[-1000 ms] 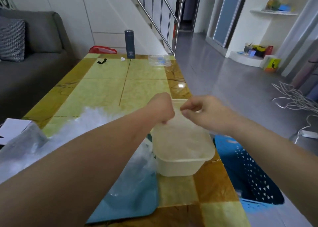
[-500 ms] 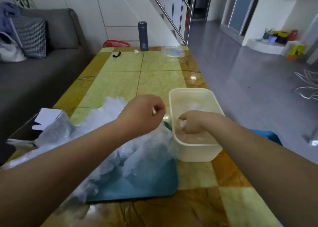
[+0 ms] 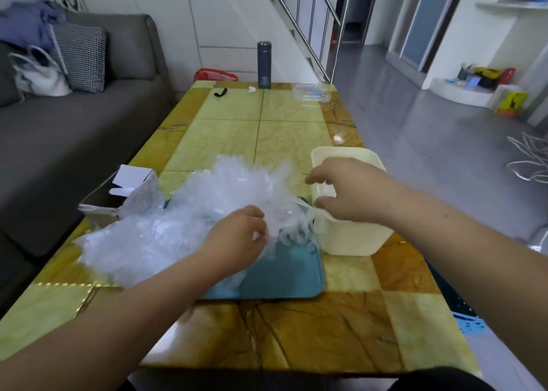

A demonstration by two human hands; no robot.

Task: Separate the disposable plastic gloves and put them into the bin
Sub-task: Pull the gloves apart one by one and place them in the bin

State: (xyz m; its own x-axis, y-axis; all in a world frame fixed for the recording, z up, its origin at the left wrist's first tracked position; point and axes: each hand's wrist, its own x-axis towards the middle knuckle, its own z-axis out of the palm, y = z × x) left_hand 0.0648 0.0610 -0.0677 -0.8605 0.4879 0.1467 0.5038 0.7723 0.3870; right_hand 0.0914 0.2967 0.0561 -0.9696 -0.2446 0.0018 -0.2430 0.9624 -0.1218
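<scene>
leaving the bin (image 3: 350, 239), right hand (image 3: 347, 192) joins left hand (image 3: 237, 236) on gloves (image 3: 207, 201).

Teal tray (image 3: 284, 275) lay just below the left hand (image 3: 237, 236), an open cardboard box (image 3: 130, 189) out to its left, grey sofa (image 3: 74, 129) beyond that. Far ahead of the right hand (image 3: 347, 195), a dark flask (image 3: 264, 64) stood at the table's (image 3: 296, 325) far edge, a clear container (image 3: 311, 92) near it.

Grey sofa (image 3: 74, 129) left; stair railing (image 3: 311, 20) behind; glossy grey floor (image 3: 430, 153) right.
</scene>
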